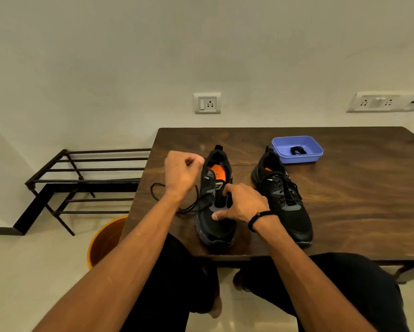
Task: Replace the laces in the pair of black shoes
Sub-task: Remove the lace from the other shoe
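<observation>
The left hand [182, 172] is held raised above the table's left part, its fingers curled into a tight pinch in which a black lace [177, 202] is gripped near the fingertips. From that pinch the lace is led down and looped over the table edge, then back toward the lower eyelets of the left shoe [216, 200], where it is partly threaded. The right hand [242, 203] is laid on that same shoe: its fingers are bent over the tongue and eyelet area and the thumb is pressed against the toe side, so the shoe is steadied between them. A dark beaded bracelet [258, 219] is worn on the right wrist. The left shoe is set upright on the wooden table [357, 200], toe toward the person, its upper eyelets unlaced and an orange insole visible inside. The right shoe [282, 200] is stood well apart to the right, fully laced in black. Just behind its heel a lilac plastic tray [297, 159] is placed, and a coiled black lace [298, 150] is seen inside it. Beside the table on the left, a black metal shoe rack [86, 180] and an orange bucket [105, 238] are seen on the floor.
</observation>
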The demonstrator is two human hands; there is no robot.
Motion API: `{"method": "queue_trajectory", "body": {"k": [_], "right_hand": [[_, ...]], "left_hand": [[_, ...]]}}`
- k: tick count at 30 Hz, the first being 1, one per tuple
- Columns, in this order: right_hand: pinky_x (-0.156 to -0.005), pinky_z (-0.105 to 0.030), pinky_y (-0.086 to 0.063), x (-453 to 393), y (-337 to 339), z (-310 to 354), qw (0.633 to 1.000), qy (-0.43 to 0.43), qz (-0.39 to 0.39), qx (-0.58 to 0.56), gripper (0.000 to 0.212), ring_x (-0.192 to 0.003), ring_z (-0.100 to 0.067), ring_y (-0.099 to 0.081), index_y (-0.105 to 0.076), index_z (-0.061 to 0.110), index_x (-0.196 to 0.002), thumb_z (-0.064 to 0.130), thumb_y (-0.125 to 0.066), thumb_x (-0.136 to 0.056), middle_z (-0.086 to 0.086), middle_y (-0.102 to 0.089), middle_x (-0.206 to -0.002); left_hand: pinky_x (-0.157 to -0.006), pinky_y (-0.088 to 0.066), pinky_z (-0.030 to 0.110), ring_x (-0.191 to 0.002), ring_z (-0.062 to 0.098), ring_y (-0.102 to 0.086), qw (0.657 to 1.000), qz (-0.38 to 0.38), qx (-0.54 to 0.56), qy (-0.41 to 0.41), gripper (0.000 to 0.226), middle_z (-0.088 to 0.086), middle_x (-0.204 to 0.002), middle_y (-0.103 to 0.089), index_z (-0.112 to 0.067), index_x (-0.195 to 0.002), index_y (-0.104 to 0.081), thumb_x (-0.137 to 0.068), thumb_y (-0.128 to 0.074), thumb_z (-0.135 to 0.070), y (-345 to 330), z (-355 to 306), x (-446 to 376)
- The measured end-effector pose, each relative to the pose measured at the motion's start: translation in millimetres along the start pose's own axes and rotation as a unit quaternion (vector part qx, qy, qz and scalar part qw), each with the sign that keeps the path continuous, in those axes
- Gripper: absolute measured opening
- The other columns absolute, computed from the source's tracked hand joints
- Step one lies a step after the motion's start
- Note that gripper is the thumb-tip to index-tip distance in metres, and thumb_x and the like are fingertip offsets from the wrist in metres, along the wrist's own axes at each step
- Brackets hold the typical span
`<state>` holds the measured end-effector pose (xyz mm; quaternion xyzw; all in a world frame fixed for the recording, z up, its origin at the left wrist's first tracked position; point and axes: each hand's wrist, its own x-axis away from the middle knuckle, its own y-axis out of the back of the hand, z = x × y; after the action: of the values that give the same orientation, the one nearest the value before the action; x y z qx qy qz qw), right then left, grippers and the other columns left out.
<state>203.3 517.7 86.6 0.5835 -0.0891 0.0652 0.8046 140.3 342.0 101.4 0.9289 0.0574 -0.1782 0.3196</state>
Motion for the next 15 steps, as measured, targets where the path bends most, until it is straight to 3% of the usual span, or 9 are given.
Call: {"method": "queue_trajectory", "body": {"k": [2,4,6,8,10,12,15], "right_hand": [[-0.089,-0.047,-0.054,0.4,-0.3,-1.4,1.000,-0.003,0.004,-0.010,0.071,-0.111,-0.025,-0.058,-0.059,0.032,-0.121,0.070,-0.084,-0.066,0.002,-0.058,-0.119],[-0.096,-0.045,-0.053,-2.4,-4.6,-2.8,0.999,0.001,0.005,-0.051,0.069,-0.112,-0.027,-0.057,-0.062,0.032,-0.126,0.063,-0.085,-0.069,-0.002,-0.052,-0.122],[-0.104,-0.040,-0.050,-5.5,-13.1,0.3,0.993,0.000,0.006,-0.121,0.061,-0.115,-0.027,-0.057,-0.067,0.030,-0.128,0.050,-0.088,-0.074,-0.005,-0.051,-0.125],[-0.101,-0.035,-0.051,-7.6,-22.7,7.6,0.984,-0.001,-0.022,-0.177,0.042,-0.114,-0.020,-0.061,-0.075,0.024,-0.117,0.037,-0.088,-0.079,-0.003,-0.063,-0.121],[-0.087,-0.032,-0.055,-8.3,-30.8,12.7,0.966,-0.026,-0.067,-0.246,0.013,-0.093,-0.009,-0.065,-0.081,0.019,-0.093,0.029,-0.083,-0.085,0.002,-0.074,-0.096],[-0.074,-0.031,-0.053,-7.1,-35.3,15.9,0.947,-0.053,-0.103,-0.301,0.014,-0.076,-0.007,-0.064,-0.081,0.014,-0.080,0.024,-0.079,-0.090,0.003,-0.073,-0.078],[-0.078,-0.033,-0.052,-7.1,-46.9,19.8,0.952,-0.041,-0.130,-0.274,0.013,-0.095,-0.018,-0.066,-0.079,0.013,-0.086,0.020,-0.072,-0.094,-0.004,-0.071,-0.089]], "left_hand": [[-0.089,-0.057,0.037,-0.087,0.008,-0.067,0.992,-0.061,0.079,0.074,0.007,-0.008,-0.091,-0.073,-0.025,-0.095,-0.078,-0.095,-0.071,-0.022,5.7,5.9,-1.7],[-0.101,-0.053,0.043,-0.103,0.014,-0.066,0.990,-0.058,0.047,0.116,0.008,-0.005,-0.102,-0.074,-0.032,-0.099,-0.074,-0.092,-0.074,-0.028,4.9,15.9,-0.3],[-0.109,-0.043,0.048,-0.128,0.027,-0.052,0.980,-0.027,-0.046,0.192,0.034,0.005,-0.131,-0.063,-0.033,-0.124,-0.066,-0.092,-0.074,-0.036,2.3,20.3,3.5],[-0.107,-0.041,0.049,-0.133,0.031,-0.044,0.966,0.024,-0.090,0.242,0.063,0.013,-0.142,-0.047,-0.033,-0.149,-0.044,-0.094,-0.073,-0.033,5.5,18.0,6.8],[-0.100,-0.047,0.037,-0.115,0.021,-0.058,0.979,0.118,-0.089,0.139,0.066,0.007,-0.125,-0.055,-0.036,-0.150,-0.043,-0.094,-0.074,-0.023,4.3,14.2,7.2],[-0.101,-0.051,0.039,-0.112,0.024,-0.061,0.954,0.270,-0.121,0.043,0.062,0.005,-0.121,-0.057,-0.043,-0.143,-0.051,-0.090,-0.075,-0.023,-2.6,12.4,10.0],[-0.101,-0.050,0.045,-0.115,0.033,-0.058,0.908,0.385,-0.165,0.028,0.058,0.006,-0.120,-0.053,-0.045,-0.139,-0.057,-0.087,-0.075,-0.025,-9.7,12.0,8.0]]}}
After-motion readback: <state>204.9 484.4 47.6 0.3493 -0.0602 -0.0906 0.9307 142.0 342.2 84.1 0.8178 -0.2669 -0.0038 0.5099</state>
